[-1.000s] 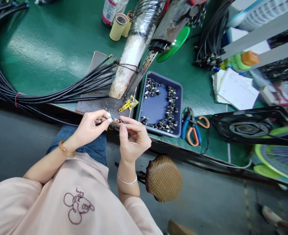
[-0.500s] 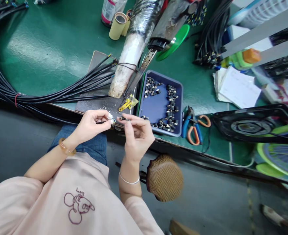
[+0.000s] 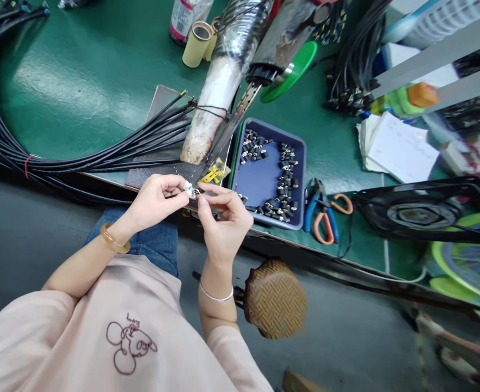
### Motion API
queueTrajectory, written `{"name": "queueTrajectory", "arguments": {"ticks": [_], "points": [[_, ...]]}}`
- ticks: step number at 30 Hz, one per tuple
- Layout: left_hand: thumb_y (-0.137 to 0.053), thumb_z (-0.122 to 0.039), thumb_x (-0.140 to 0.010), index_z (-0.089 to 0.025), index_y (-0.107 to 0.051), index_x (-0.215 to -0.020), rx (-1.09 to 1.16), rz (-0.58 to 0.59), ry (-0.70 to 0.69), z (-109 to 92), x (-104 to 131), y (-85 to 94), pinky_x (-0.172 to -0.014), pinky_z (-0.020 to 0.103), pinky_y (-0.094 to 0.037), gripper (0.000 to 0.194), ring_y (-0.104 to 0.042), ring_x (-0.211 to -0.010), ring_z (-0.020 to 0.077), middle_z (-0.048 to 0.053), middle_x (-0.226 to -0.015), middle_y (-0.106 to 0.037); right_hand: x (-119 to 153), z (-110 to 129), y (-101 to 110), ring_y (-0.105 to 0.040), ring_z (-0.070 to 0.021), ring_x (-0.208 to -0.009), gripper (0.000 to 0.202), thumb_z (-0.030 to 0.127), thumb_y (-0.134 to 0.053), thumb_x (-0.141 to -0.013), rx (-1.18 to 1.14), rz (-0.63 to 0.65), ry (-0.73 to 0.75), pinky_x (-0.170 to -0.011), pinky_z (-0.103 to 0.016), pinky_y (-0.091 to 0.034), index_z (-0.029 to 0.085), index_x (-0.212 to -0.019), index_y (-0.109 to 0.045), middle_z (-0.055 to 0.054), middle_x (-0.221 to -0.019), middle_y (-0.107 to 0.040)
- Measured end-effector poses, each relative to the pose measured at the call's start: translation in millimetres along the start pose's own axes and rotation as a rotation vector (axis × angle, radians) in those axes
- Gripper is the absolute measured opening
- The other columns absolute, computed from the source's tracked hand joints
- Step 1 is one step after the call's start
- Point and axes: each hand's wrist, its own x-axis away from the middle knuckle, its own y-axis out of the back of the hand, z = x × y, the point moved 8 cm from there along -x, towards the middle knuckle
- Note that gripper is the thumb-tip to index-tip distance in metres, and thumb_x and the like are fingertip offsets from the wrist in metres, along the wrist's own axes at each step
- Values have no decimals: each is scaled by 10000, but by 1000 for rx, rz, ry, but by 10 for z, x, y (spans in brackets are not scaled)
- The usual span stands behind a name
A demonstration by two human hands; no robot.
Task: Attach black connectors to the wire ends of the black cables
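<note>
Above a grey floor (image 3: 346, 337), a green workbench (image 3: 101, 65) is seen. At its near edge, a small wired piece (image 3: 196, 191) is held between the 2 hands, its long axis apparently laid sideways, thin ends being pointed toward the right hand (image 3: 226, 218). Most of it is hidden by fingertips; whether 1 part or 2 joined parts are held cannot be told. It is pinched by the thumb and forefinger of the left hand (image 3: 158, 198), where white coverings (image 3: 188, 186) are worn; its other end is pinched by the right thumb and forefinger, the remaining fingers being loosely curled. Just beyond, a yellow item (image 3: 213, 174) is partly covered. Black connectors (image 3: 284, 185) are contained in a blue tray (image 3: 304, 179), beside which blue-handled pliers (image 3: 311, 209) and orange-handled scissors (image 3: 321, 231) are laid, overlapping.
</note>
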Motion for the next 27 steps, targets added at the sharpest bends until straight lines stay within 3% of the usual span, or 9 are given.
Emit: {"name": "queueTrajectory", "arguments": {"ticks": [7,11,16,19,23,27], "points": [[-585,-212,-760,-137,-595,-676,-21,-3,-18,-46,-9,5,-509,200,-277,112,-315,-538,57,-55,-560,-417,-1,-32,9,-745,-164,-785,154,271,-679,-873,-67,-45,-2,-648,-284,-606,205,-763,-594,-30,-908,-755],[-661,-228,-731,-144,-639,-830,-27,-72,-24,-60,26,56,-519,194,-299,132,-323,-526,57,-80,-555,-372,28,-35,35,-711,-139,-735,158,274,-684,-875,-84,-127,-3,-630,-271,-609,206,-763,-596,-5,-840,-692],[-681,-265,-758,-130,-671,-739,-41,-58,-36,-42,92,7,-588,195,-439,137,-507,-623,86,2,-695,-610,93,27,-3,-696,-123,-746,135,240,-693,-870,-43,-105,59,-579,-221,-572,204,-762,-619,-6,-833,-694],[-667,-274,-780,-123,-680,-727,-72,-91,-56,-34,124,10,-597,198,-462,161,-541,-639,98,20,-716,-642,162,92,2,-735,-125,-793,48,183,-691,-874,58,-112,146,-620,-222,-598,213,-848,-665,-20,-933,-753],[-671,-237,-749,-134,-681,-815,-35,-92,-50,-29,125,19,-651,199,-497,123,-580,-682,105,19,-759,-652,206,164,55,-763,-152,-844,83,151,-699,-865,171,-173,245,-703,-270,-625,227,-893,-680,-22,-970,-778],[-644,-240,-771,-143,-648,-780,1,-56,-46,-67,103,35,-594,192,-439,98,-493,-592,78,-19,-655,-565,130,36,102,-767,-172,-837,75,234,-660,-903,-16,-184,80,-746,-322,-622,206,-840,-631,-37,-984,-757]]}}
